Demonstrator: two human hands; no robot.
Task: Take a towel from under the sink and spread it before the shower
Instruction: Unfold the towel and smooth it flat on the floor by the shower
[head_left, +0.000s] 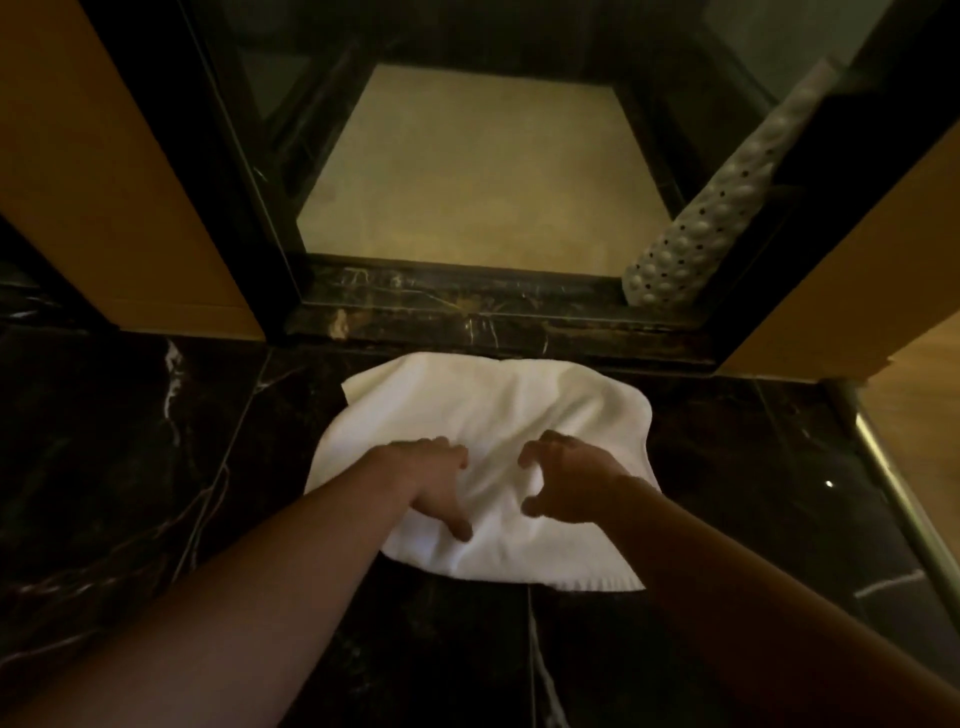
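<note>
Head view: white towel (483, 447) lying rumpled on dark marble floor (156, 441), centre of frame, far edge touching the black shower sill (467, 312). Left hand (436, 486) palm down on the near half, fingers spread and flat against the cloth, gripping nothing. Right hand (566, 480) just beside it, fingers curled into a loose claw over the cloth; pinching a fold or not, cannot tell. Rolled bumpy mat (727, 197) propped inside the shower, upper right.

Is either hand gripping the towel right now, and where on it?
Neither grips. The left hand presses flat on the towel near its middle; the right hand hovers curled, open.
</note>
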